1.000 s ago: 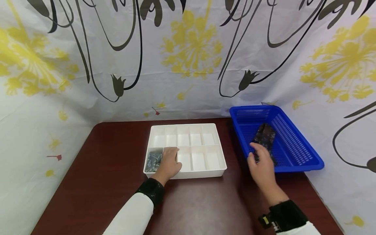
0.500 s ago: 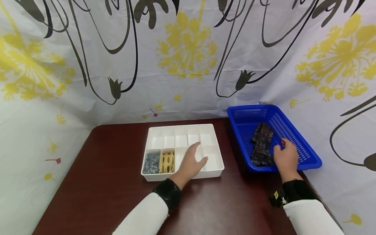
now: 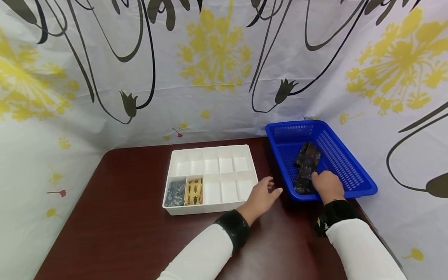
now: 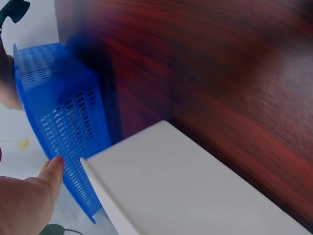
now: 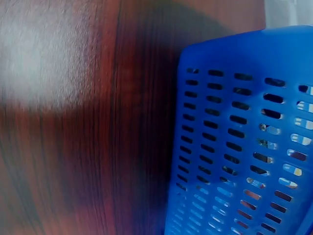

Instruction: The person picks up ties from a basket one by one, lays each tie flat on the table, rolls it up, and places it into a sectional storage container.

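Two folded patterned cloths (image 3: 184,192) already filed in white plastic divider tray (image 3: 210,208), eight cells bare; dark floral folded cloth (image 3: 305,166) remaining in blue perforated plastic basket (image 3: 353,171), right hand (image 3: 327,186) gripping it, left hand (image 3: 262,198) relaxed, holding nothing.

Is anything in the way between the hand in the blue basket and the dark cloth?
Nothing visible. The right hand is already inside the blue basket, right against the near end of the dark cloth. Whether its fingers grip the cloth can't be seen.
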`<action>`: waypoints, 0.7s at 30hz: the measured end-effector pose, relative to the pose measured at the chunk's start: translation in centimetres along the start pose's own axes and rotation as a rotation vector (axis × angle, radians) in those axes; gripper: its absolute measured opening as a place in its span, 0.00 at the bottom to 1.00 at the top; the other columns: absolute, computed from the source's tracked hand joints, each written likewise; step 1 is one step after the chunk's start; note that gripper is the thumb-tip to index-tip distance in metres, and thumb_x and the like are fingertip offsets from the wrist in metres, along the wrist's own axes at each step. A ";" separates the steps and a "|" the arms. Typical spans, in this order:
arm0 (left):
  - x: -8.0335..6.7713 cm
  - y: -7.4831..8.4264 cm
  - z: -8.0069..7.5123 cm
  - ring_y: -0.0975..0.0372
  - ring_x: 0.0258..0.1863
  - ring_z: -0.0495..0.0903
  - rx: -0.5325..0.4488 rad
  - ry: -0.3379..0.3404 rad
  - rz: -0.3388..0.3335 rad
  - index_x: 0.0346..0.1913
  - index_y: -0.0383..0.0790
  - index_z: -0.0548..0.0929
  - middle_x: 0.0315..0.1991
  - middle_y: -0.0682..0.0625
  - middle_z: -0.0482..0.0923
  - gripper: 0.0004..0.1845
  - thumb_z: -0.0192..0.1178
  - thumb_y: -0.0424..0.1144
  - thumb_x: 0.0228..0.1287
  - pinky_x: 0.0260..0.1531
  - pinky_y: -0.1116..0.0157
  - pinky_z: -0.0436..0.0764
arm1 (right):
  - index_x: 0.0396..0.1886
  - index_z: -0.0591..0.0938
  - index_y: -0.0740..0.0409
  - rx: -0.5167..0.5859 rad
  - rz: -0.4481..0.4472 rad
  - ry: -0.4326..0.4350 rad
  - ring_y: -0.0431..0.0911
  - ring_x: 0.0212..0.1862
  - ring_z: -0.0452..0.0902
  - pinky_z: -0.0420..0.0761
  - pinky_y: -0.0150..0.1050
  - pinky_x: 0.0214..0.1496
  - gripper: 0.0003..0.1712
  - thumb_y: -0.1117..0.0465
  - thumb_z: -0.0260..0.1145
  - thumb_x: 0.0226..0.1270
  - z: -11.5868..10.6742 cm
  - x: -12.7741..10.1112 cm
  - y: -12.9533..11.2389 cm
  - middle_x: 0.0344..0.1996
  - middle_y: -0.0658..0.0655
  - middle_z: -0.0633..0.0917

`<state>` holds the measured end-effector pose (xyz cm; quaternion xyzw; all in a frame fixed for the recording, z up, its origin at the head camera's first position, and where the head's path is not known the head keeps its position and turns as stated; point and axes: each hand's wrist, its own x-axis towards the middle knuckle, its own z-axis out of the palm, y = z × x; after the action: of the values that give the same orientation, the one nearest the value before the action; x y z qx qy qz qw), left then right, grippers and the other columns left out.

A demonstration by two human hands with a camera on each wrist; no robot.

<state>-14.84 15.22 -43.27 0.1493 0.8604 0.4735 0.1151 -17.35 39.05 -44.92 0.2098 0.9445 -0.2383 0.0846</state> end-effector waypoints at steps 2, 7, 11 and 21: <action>0.3 0.2 0.6 0.56 0.53 0.79 0.003 0.001 -0.009 0.62 0.31 0.72 0.52 0.42 0.80 0.25 0.57 0.44 0.68 0.51 0.64 0.77 | 0.29 0.77 0.67 -0.045 0.014 -0.056 0.56 0.29 0.74 0.73 0.50 0.30 0.32 0.43 0.42 0.75 -0.1 0.2 -0.3 0.22 0.62 0.75; 0.9 0.4 2.0 0.59 0.46 0.82 0.068 -0.013 -0.028 0.55 0.32 0.77 0.46 0.44 0.83 0.21 0.57 0.45 0.69 0.45 0.67 0.79 | 0.51 0.76 0.77 -0.148 0.062 -0.195 0.62 0.40 0.77 0.77 0.58 0.41 0.53 0.27 0.40 0.67 -0.2 0.5 -0.9 0.38 0.72 0.80; 1.0 0.9 3.0 0.63 0.40 0.81 0.156 -0.025 -0.042 0.52 0.36 0.80 0.40 0.48 0.84 0.20 0.57 0.48 0.69 0.42 0.68 0.79 | 0.61 0.69 0.79 -0.194 0.066 -0.271 0.68 0.51 0.72 0.72 0.64 0.52 0.61 0.22 0.43 0.60 -0.1 0.5 -1.2 0.53 0.78 0.75; 1.0 1.8 3.7 0.63 0.38 0.81 0.255 -0.024 -0.085 0.46 0.39 0.82 0.37 0.51 0.84 0.16 0.59 0.49 0.67 0.41 0.67 0.79 | 0.45 0.80 0.73 -0.176 -0.024 -0.324 0.59 0.40 0.75 0.73 0.63 0.50 0.37 0.39 0.61 0.63 -0.6 0.1 -1.3 0.33 0.64 0.80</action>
<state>-14.20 19.37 -43.79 0.1318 0.9177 0.3532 0.1253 -18.03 38.36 -43.84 0.1493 0.9381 -0.1862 0.2509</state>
